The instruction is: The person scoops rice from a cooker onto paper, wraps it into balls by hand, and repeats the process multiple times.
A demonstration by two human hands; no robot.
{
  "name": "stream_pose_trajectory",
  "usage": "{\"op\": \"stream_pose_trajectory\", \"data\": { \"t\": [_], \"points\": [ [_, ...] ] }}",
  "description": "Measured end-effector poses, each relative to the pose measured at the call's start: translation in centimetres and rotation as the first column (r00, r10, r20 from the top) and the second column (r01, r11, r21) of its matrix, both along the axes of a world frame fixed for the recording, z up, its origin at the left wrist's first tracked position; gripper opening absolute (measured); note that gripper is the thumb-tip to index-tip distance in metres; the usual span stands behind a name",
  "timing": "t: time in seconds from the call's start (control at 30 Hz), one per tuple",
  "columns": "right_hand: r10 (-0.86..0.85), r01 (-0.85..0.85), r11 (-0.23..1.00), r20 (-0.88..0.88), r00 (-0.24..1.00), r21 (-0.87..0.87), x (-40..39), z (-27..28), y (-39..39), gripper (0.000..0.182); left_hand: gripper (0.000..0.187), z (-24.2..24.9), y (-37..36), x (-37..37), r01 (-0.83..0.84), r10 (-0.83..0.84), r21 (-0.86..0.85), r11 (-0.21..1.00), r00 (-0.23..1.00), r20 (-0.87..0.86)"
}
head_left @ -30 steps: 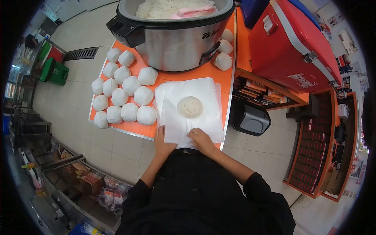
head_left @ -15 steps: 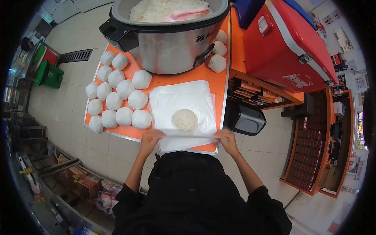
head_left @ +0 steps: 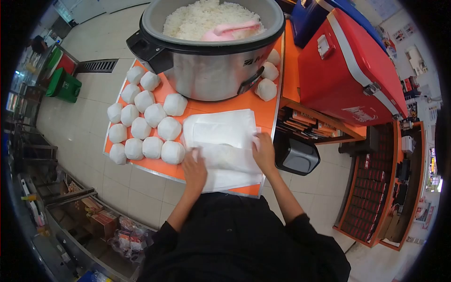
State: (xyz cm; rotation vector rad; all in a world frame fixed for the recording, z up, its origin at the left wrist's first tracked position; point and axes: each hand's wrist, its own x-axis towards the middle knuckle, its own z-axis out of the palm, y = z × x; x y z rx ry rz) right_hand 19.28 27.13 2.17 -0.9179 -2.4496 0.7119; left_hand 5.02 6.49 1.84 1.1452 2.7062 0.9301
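A sheet of white wrapping paper (head_left: 225, 157) is folded up over a round portion of rice, which is almost wholly covered. Its near edge is raised between my two hands. My left hand (head_left: 194, 168) grips the left side of this sheet, its fingertips smeared by motion. On the right side, my right hand (head_left: 263, 151) pinches the same edge. Beneath lies a stack of white paper sheets (head_left: 218, 119) on the orange table. Several paper-wrapped rice balls (head_left: 152, 147) stand in rows to the left of the stack.
A large rice cooker (head_left: 206, 70) full of rice, with a pink scoop (head_left: 230, 30) in it, stands at the back of the orange table (head_left: 197, 107). More wrapped balls (head_left: 266, 89) sit to its right. A red cooler box (head_left: 347, 70) rests on the neighbouring shelf unit; a dark bin (head_left: 297, 155) stands below.
Both hands have moved away from me and closer together, bringing the paper's near edge up over the rice portion, which was uncovered before. The view has shifted slightly.
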Motion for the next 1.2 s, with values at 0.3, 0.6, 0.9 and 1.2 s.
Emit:
{"op": "stream_pose_trajectory", "data": {
  "t": [0.3, 0.6, 0.9, 1.2],
  "points": [
    [0.486, -0.450, 0.870, 0.497, 0.719, -0.201, -11.9, 0.8, 3.8, 0.039, 0.080, 2.3, 2.1, 5.1, 0.373, -0.466, -0.392, 0.841, 0.868, -0.173],
    [0.724, -0.697, 0.690, 0.155, 0.672, -0.196, -10.0, 1.0, 4.0, 0.030, 0.090, 2.6, 2.9, 5.2, 0.364, -0.429, -0.343, 0.866, 0.893, -0.137],
    [0.482, -0.488, 0.872, 0.245, 0.841, -0.040, -2.6, 3.7, -7.2, 0.034, 0.078, -0.1, 2.2, 3.8, 0.480, -0.543, -0.431, 0.764, 0.839, -0.030],
    [0.157, -0.173, 0.974, -0.117, 0.981, -0.147, -1.7, 2.9, -11.1, 0.042, 0.057, 1.2, 1.4, 1.8, 0.398, -0.404, -0.071, 0.914, 0.890, -0.210]
  ]
}}
